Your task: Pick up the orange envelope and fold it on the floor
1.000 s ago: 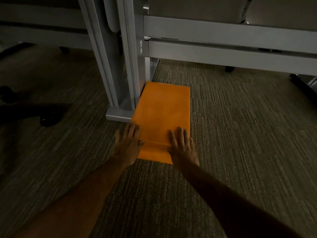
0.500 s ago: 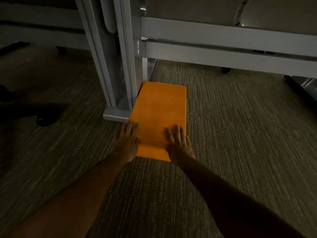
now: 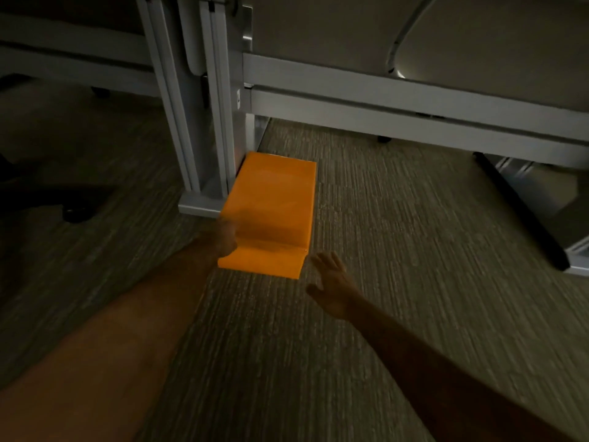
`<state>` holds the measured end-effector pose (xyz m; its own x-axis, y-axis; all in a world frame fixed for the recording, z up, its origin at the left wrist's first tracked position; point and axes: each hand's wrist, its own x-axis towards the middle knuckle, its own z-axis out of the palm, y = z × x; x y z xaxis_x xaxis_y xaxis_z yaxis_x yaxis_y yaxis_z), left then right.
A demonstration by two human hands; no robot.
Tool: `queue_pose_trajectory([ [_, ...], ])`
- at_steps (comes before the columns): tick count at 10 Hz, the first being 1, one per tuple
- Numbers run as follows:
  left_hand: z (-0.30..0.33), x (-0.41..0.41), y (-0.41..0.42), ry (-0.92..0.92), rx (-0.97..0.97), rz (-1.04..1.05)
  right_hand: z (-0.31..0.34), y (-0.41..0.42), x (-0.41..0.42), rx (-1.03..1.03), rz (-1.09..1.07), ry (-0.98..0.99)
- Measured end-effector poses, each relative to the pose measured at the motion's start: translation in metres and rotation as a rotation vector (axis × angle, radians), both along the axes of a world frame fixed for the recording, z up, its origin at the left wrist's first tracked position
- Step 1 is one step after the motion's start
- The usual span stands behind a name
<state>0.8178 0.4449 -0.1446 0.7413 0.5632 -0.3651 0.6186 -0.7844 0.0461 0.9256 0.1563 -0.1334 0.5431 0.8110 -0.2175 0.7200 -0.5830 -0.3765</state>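
The orange envelope (image 3: pixel 272 202) lies on the carpet beside a grey desk leg, with its flap toward me. Its near body is lifted a little off the flap. My left hand (image 3: pixel 223 239) is at the envelope's near left edge and looks closed on it, though motion blur hides the fingers. My right hand (image 3: pixel 331 287) hovers over the carpet just right of the envelope's near corner, fingers spread, touching nothing.
A grey desk leg and foot (image 3: pixel 204 199) stand against the envelope's left side. A long grey rail (image 3: pixel 414 100) runs across the back. A dark chair caster (image 3: pixel 75 213) sits at the left. A black bar (image 3: pixel 522 215) and a white base lie at the right.
My right hand has come off the envelope and moved right onto open carpet. My left hand has shifted onto the near left edge, and the envelope's near part has risen.
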Motion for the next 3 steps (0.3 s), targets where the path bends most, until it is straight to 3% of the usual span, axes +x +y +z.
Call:
queue_pose_trajectory([
  [1, 0.019, -0.015, -0.011, 0.012, -0.017, -0.056, 0.024, -0.025, 0.003, 0.027, -0.071, -0.015],
  [3, 0.061, -0.043, -0.082, -0.187, -0.113, -0.134, 0.081, -0.065, 0.0, 0.094, -0.11, 0.001],
])
